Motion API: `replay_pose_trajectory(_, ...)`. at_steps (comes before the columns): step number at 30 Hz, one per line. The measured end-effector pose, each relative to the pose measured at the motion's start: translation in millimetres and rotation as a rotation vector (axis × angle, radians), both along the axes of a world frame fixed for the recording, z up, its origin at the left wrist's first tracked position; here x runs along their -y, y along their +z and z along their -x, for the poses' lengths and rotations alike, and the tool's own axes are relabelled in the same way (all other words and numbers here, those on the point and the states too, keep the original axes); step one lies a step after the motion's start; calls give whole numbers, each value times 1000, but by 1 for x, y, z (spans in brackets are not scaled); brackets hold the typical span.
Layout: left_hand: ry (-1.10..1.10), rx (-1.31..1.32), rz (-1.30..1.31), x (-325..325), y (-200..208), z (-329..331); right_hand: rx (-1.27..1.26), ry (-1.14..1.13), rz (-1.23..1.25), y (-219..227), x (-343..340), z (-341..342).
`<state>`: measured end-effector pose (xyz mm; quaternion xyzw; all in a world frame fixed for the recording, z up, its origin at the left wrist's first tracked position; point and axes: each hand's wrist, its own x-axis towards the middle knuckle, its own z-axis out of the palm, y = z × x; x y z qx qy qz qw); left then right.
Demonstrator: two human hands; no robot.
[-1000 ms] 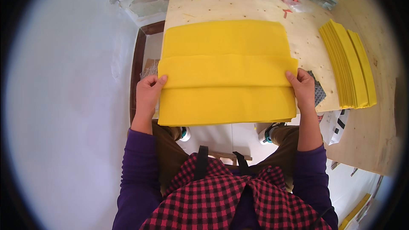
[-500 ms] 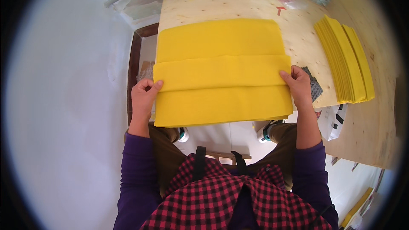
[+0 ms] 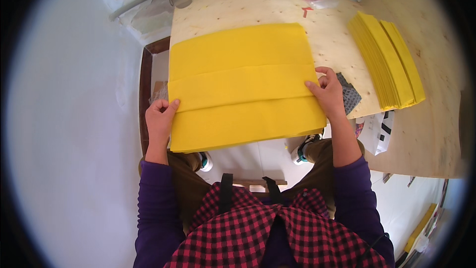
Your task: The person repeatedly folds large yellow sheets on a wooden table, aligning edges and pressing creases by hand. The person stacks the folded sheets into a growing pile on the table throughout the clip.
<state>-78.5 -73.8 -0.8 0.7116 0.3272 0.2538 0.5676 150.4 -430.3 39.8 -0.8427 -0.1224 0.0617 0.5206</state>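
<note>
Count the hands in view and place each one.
2. The left hand is at the left edge of the yellow cloth, thumb touching it; the right hand is at the right edge, likewise. Neither seems wholly hidden, though fingertips may be.

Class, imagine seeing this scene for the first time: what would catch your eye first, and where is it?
Probably the big yellow cloth in the middle, overhanging the near edge of a pale wooden table, with the left hand and right hand at its sides. Next come the folded yellow bundles at the right, then the red-and-black checked apron at the bottom.
</note>
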Motion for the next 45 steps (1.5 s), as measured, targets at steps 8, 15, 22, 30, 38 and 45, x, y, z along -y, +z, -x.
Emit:
replay_pose_trajectory(8, 20, -81, -222, 0, 1, -5, 114, -16, 104, -8, 8, -4)
replay_pose_trajectory(15, -17, -27, -129, 0, 3, -2, 521, 19, 168, 24, -4, 2)
replay_pose_trajectory(22, -34, -47, -137, -3, 1, -4, 696, 476, 259, 45, -115, 73)
replay_pose_trajectory(30, -29, -43, -165, -1, 3, -2, 465, 496, 708, 16, -177, 93)
replay_pose_trajectory(38, -41, -33, -195, 0, 0, -2, 381, 182, 913, 5, -66, 32)
replay_pose_trajectory(45, 11, 37, -294, -4, 14, 3, 314, 151, 946, 2, -55, 26)
